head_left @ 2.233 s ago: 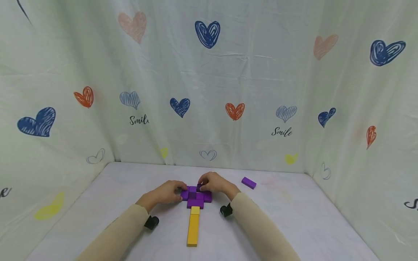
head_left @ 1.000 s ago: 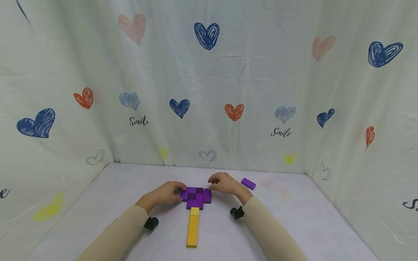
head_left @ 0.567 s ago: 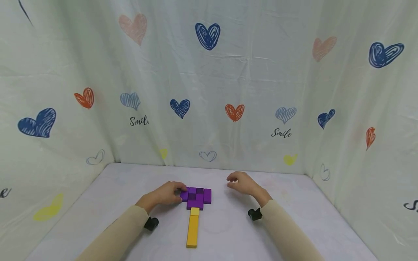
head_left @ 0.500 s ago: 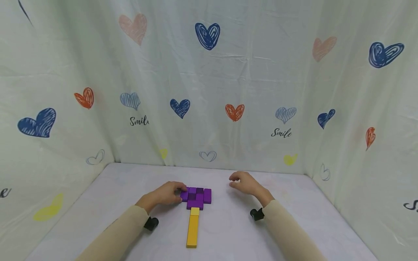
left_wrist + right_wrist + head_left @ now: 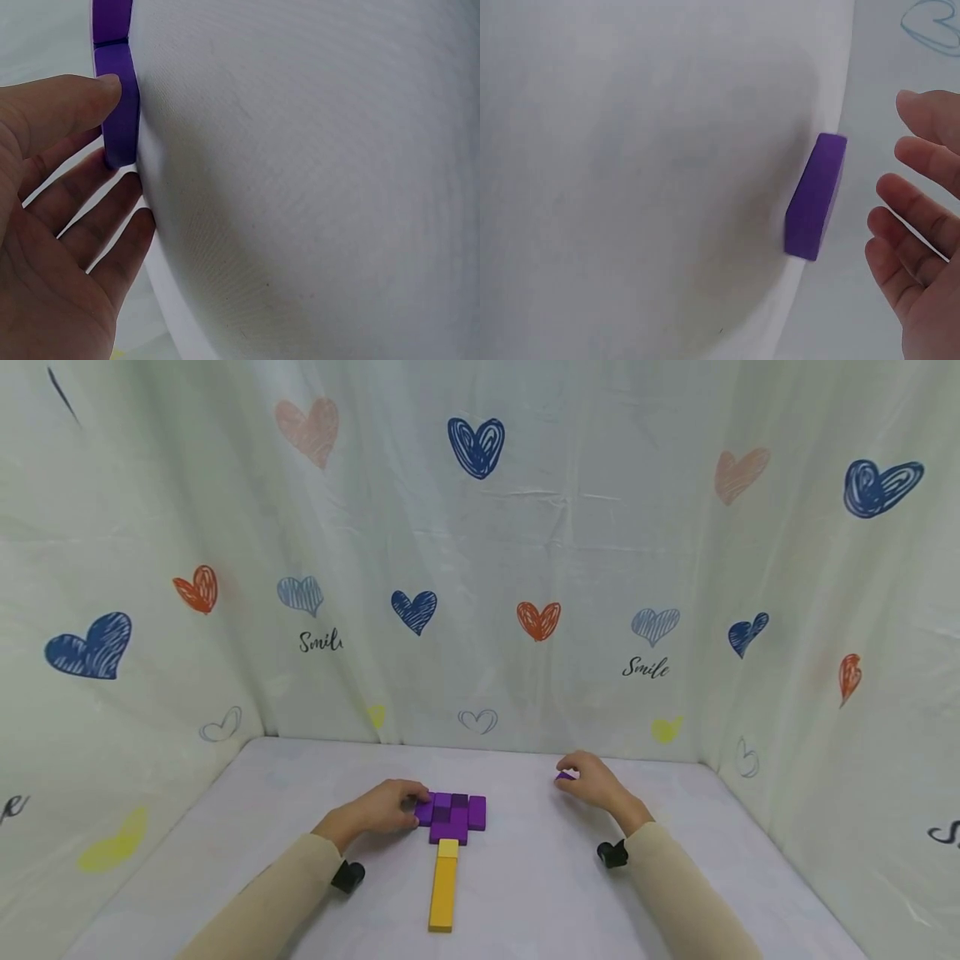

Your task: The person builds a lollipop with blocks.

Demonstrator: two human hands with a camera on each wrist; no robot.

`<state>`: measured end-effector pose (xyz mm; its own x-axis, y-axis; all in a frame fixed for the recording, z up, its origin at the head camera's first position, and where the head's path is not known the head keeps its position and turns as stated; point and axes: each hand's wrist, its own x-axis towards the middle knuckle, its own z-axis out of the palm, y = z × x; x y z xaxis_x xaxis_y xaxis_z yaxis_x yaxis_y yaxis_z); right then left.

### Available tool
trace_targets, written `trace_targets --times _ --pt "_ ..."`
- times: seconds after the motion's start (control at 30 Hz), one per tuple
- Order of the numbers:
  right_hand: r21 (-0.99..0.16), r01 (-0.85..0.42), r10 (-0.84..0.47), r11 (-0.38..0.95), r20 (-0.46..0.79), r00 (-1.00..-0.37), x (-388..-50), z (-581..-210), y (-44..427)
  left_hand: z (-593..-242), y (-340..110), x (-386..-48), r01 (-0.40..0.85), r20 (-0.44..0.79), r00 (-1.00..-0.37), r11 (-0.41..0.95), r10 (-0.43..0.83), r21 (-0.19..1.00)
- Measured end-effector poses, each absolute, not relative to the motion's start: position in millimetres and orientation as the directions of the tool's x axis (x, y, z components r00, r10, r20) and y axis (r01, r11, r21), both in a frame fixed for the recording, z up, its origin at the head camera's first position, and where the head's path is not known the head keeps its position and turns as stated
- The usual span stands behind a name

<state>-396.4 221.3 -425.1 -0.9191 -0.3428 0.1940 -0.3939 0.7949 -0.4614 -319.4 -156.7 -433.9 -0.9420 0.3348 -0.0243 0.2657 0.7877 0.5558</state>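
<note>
My left hand (image 5: 384,803) is at the left end of a flat group of purple blocks (image 5: 448,835). In the left wrist view its thumb lies on the side of the end purple block (image 5: 120,112), and the index finger is partly hidden behind that block, pinching it. Below the group a small yellow block (image 5: 447,849) and a long yellow block (image 5: 442,895) form a line. My right hand (image 5: 592,779) hovers over a loose purple block (image 5: 815,199) at the back right. Its fingers are spread and apart from the block in the right wrist view.
The blocks lie on a white-covered table (image 5: 525,902). A white curtain (image 5: 585,543) printed with hearts and "Smile" hangs round the back and both sides. Each wrist wears a small black camera.
My right hand has left a small dark purple block in the top of the group and moved right to the loose purple block. The left hand has stayed in place.
</note>
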Motion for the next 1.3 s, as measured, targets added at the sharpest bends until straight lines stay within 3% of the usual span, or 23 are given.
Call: trace_targets --times 0.47,0.7,1.3 --pt "-0.398 -0.3 -0.283 0.867 0.102 -0.954 -399.3 -438.7 241.2 -435.2 -156.8 -322.3 0.267 -0.028 -0.94 0.787 0.339 0.557" --pt "-0.397 -0.317 -0.301 0.861 0.104 -0.948 -399.8 -438.0 237.7 -435.3 -157.0 -321.0 0.269 -0.03 -0.94 0.793 0.339 0.546" --pt "-0.43 -0.395 -0.41 0.812 0.06 -0.91 -411.1 -433.3 165.3 -434.7 -157.3 -322.4 0.279 -0.02 -0.938 0.789 0.346 0.548"
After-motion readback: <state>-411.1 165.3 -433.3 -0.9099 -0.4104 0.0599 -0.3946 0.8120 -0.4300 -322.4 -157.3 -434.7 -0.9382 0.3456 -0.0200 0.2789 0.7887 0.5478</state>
